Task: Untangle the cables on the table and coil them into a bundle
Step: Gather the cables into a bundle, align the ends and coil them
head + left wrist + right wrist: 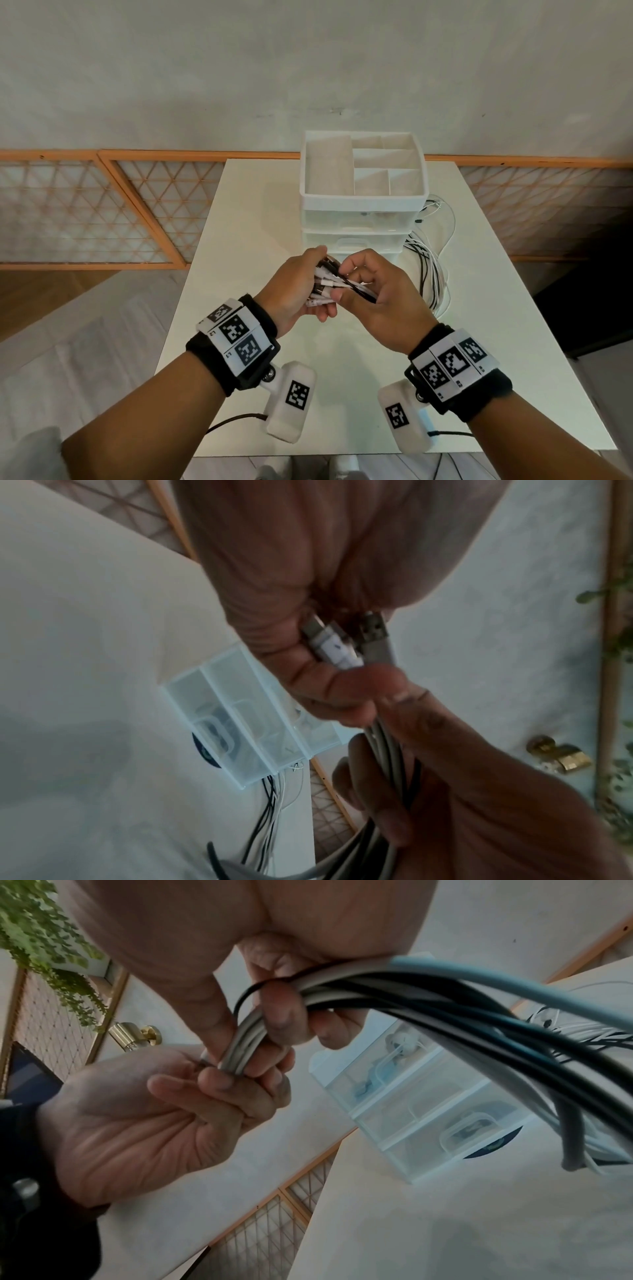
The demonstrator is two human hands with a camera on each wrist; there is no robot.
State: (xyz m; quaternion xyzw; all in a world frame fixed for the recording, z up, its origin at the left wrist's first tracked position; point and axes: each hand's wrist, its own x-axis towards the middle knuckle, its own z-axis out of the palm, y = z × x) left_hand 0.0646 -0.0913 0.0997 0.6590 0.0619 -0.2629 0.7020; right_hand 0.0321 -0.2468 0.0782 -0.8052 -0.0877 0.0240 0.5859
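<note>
White table [246,212]; both hands grip cables [334,286], left hand [294,291], right hand [380,305]; plug ends point left.

cables [428,270]: smooth plastic sheath, metal plug tips
drawer unit [363,205]: translucent plastic
table [253,212]: white, matt and smooth
</note>
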